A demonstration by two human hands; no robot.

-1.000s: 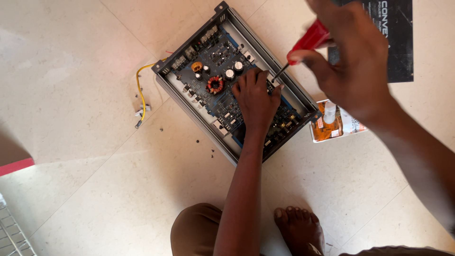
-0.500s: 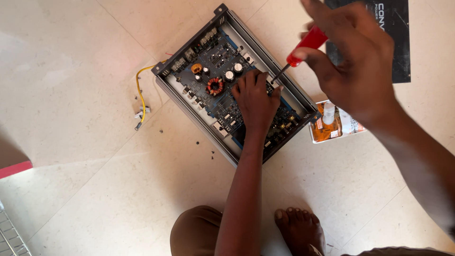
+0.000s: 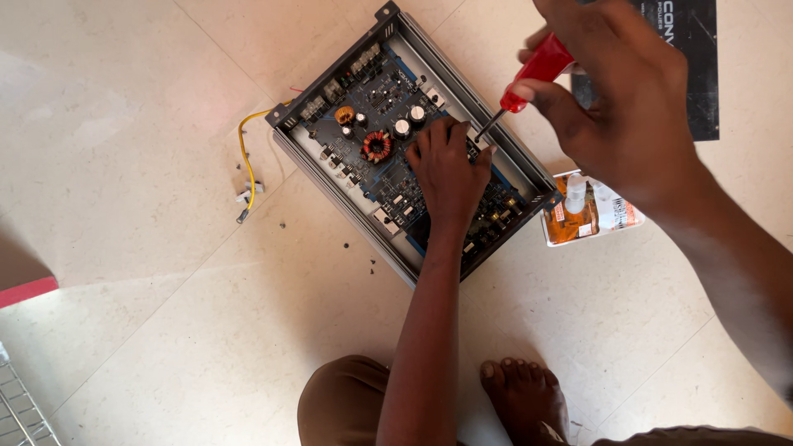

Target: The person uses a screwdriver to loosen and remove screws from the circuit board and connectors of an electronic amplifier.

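On tiled floor, my left hand pressed flat, fingers spread, steadying the circuit board while my right hand gripped the red screwdriver.

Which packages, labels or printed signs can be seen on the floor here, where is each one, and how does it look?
Blister pack: on the tiled floor just right of the open amplifier, flat, orange card under clear plastic, holding a small clear bottle.
Dark printed sheet: top right, partly behind the right hand, rectangular, black with pale lettering.
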